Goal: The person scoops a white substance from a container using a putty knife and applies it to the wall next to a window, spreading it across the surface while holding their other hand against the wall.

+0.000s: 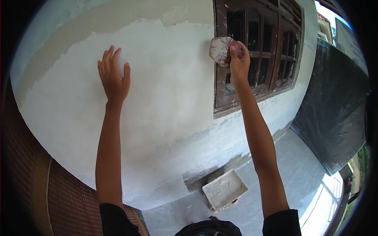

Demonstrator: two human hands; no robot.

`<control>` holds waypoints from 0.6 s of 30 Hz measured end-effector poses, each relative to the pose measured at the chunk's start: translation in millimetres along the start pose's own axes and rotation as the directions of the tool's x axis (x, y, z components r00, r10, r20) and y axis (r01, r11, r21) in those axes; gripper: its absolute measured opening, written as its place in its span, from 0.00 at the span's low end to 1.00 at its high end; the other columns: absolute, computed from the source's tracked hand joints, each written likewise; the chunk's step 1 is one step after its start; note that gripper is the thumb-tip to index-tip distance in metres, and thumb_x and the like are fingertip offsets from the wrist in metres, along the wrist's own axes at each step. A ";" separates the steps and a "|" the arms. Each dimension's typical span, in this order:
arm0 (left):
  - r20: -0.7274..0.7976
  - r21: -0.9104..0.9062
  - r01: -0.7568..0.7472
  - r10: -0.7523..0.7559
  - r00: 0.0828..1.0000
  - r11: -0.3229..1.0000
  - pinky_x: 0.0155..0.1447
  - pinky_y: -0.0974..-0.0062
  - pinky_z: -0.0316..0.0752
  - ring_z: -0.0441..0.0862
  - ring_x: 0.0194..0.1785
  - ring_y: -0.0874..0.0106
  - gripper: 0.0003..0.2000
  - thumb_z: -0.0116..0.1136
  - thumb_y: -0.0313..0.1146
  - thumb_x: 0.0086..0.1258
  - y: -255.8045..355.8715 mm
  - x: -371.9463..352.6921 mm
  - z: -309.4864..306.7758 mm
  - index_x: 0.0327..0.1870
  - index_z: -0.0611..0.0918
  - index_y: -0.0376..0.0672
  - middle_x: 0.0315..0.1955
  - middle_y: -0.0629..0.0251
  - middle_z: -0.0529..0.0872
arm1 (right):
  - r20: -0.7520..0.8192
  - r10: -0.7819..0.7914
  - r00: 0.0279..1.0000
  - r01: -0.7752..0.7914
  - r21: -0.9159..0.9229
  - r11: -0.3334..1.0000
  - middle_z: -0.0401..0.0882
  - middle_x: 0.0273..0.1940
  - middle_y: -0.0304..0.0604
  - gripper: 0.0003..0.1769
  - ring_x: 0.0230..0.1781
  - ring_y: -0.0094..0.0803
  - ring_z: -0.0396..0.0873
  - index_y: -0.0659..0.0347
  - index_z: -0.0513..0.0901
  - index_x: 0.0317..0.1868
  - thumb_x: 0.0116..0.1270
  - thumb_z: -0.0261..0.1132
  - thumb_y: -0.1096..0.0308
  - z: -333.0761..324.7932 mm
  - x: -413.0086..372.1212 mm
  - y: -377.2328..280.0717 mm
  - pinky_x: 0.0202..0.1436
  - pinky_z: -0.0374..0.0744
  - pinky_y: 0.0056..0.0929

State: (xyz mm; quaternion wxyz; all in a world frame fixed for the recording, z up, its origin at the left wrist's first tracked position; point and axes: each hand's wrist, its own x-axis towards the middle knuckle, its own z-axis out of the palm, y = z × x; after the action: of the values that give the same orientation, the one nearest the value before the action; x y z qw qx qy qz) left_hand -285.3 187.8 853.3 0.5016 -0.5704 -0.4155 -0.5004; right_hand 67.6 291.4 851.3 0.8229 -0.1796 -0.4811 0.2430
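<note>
My right hand [239, 65] is wrapped round a reddish putty spreader [220, 50], its flat face smeared with white putty. The spreader is raised at the left edge of the brown window frame [219, 94], where it overlaps both frame and wall in this view. Fingers spread and nothing in them, my left hand [113, 74] is up at the white wall [165, 78], left of the window. Fresh-looking white coating covers most of the wall, with a ragged border against a beige band above. Below, a rectangular tray [231, 201] holds whitish putty.
Grey tiles make up the floor [291, 157], where the tray sits close to the wall's foot. A large black sheet [334, 102] hangs at the right. Brown woven panelling [71, 196] stands at the lower left. The window has several dark glass panes.
</note>
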 end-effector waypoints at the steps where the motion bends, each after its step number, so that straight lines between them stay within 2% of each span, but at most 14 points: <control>1: -0.005 -0.117 0.011 -0.011 1.000 0.993 0.79 0.52 0.54 0.66 0.74 0.59 0.22 0.54 0.32 0.74 4.6 -3.5 -0.7 0.68 0.73 0.45 0.68 0.60 0.74 | 0.043 0.061 0.997 -0.062 0.017 0.998 0.80 0.55 0.46 0.21 0.52 0.27 0.79 0.63 0.72 0.66 0.76 0.63 0.68 -11.4 -15.3 -1.7 0.55 0.79 0.28; 2: 0.007 -0.133 0.009 -0.008 1.000 0.991 0.79 0.52 0.54 0.66 0.74 0.59 0.22 0.54 0.32 0.74 12.5 -12.8 -1.4 0.68 0.73 0.45 0.68 0.60 0.74 | 0.084 0.125 0.989 -0.128 0.030 0.991 0.80 0.56 0.45 0.22 0.52 0.27 0.79 0.64 0.71 0.66 0.77 0.63 0.68 -22.4 -30.9 -3.2 0.55 0.79 0.28; 4: 0.134 -0.353 0.077 -0.031 0.990 0.933 0.72 0.57 0.66 0.74 0.66 0.59 0.18 0.57 0.27 0.72 41.0 -45.2 -6.0 0.62 0.78 0.42 0.59 0.60 0.81 | 0.064 0.171 0.983 -0.173 0.020 0.985 0.80 0.57 0.44 0.21 0.54 0.27 0.79 0.64 0.70 0.66 0.78 0.61 0.68 -46.2 -61.7 2.9 0.57 0.79 0.29; 6: 0.196 -0.475 0.136 -0.047 0.980 0.869 0.63 0.63 0.75 0.79 0.58 0.62 0.15 0.60 0.23 0.69 73.5 -82.4 -6.3 0.56 0.82 0.41 0.51 0.61 0.85 | 0.018 0.298 0.954 -0.299 0.054 0.953 0.79 0.58 0.44 0.20 0.56 0.27 0.78 0.65 0.70 0.65 0.78 0.61 0.68 -73.7 -100.2 6.7 0.60 0.77 0.30; 8: 0.298 -0.558 0.217 -0.050 0.953 0.801 0.59 0.66 0.78 0.83 0.55 0.64 0.14 0.60 0.21 0.69 101.2 -130.6 -0.6 0.54 0.82 0.41 0.49 0.63 0.87 | -0.038 0.402 0.915 -0.401 0.032 0.915 0.78 0.59 0.45 0.19 0.57 0.27 0.77 0.64 0.70 0.64 0.79 0.60 0.68 -102.6 -138.0 11.2 0.62 0.76 0.30; 10: 0.439 -0.582 0.388 -0.125 0.890 0.715 0.57 0.69 0.79 0.86 0.51 0.66 0.12 0.61 0.22 0.69 130.8 -178.8 -0.2 0.52 0.83 0.40 0.44 0.62 0.89 | -0.061 0.516 0.854 -0.513 0.066 0.856 0.78 0.59 0.45 0.19 0.57 0.29 0.77 0.63 0.70 0.64 0.78 0.60 0.68 -138.4 -176.5 18.6 0.62 0.76 0.31; 11: 0.485 -0.570 0.424 -0.129 0.865 0.704 0.57 0.69 0.79 0.86 0.51 0.66 0.12 0.61 0.22 0.69 144.6 -205.9 1.7 0.52 0.83 0.40 0.44 0.62 0.89 | -0.107 0.549 0.829 -0.545 0.062 0.836 0.80 0.57 0.45 0.17 0.55 0.32 0.81 0.62 0.72 0.63 0.77 0.60 0.70 -157.6 -194.1 25.3 0.59 0.82 0.35; 13: 0.630 -0.569 0.663 -0.260 0.732 0.486 0.51 0.70 0.80 0.88 0.45 0.68 0.09 0.62 0.24 0.70 172.2 -262.6 4.1 0.49 0.85 0.40 0.40 0.58 0.90 | -0.160 0.629 0.761 -0.630 0.054 0.775 0.80 0.56 0.45 0.17 0.55 0.32 0.81 0.62 0.73 0.63 0.77 0.60 0.71 -190.6 -230.8 27.3 0.58 0.82 0.35; 14: 0.674 -0.543 0.728 -0.299 0.675 0.420 0.47 0.72 0.81 0.90 0.41 0.71 0.06 0.62 0.26 0.72 187.4 -289.7 2.3 0.46 0.85 0.39 0.35 0.59 0.91 | -0.190 0.670 0.718 -0.673 0.060 0.737 0.80 0.56 0.45 0.16 0.55 0.33 0.81 0.63 0.73 0.62 0.77 0.59 0.72 -205.3 -245.7 28.8 0.57 0.83 0.35; 16: 0.834 -0.364 0.874 -0.303 0.460 0.323 0.45 0.73 0.81 0.90 0.38 0.71 0.06 0.63 0.29 0.72 214.8 -333.4 -15.0 0.44 0.86 0.39 0.33 0.60 0.91 | -0.255 0.723 0.643 -0.734 0.067 0.676 0.81 0.55 0.46 0.15 0.55 0.35 0.82 0.63 0.74 0.61 0.76 0.58 0.73 -239.3 -282.7 36.0 0.58 0.83 0.38; 17: 0.851 -0.332 0.889 -0.306 0.426 0.315 0.45 0.73 0.81 0.90 0.38 0.71 0.06 0.63 0.29 0.72 227.3 -354.1 -22.7 0.44 0.86 0.39 0.33 0.60 0.91 | -0.267 0.781 0.564 -0.792 0.091 0.603 0.81 0.55 0.46 0.16 0.55 0.35 0.82 0.62 0.74 0.62 0.76 0.58 0.73 -256.5 -299.6 38.9 0.58 0.83 0.38; 18: 0.906 -0.201 0.933 -0.306 0.293 0.299 0.44 0.74 0.81 0.90 0.37 0.72 0.06 0.63 0.30 0.72 239.9 -378.2 -31.6 0.43 0.86 0.39 0.33 0.61 0.91 | -0.275 0.834 0.479 -0.844 0.115 0.523 0.81 0.55 0.46 0.16 0.55 0.36 0.82 0.62 0.73 0.62 0.77 0.58 0.73 -273.2 -315.9 42.1 0.58 0.83 0.39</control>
State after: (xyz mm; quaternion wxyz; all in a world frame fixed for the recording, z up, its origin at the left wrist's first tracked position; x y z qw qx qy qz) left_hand -114.3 130.8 442.2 -0.2596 -0.6130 -0.5454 -0.5092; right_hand 165.9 127.9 477.3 0.6578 -0.4402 -0.2073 0.5749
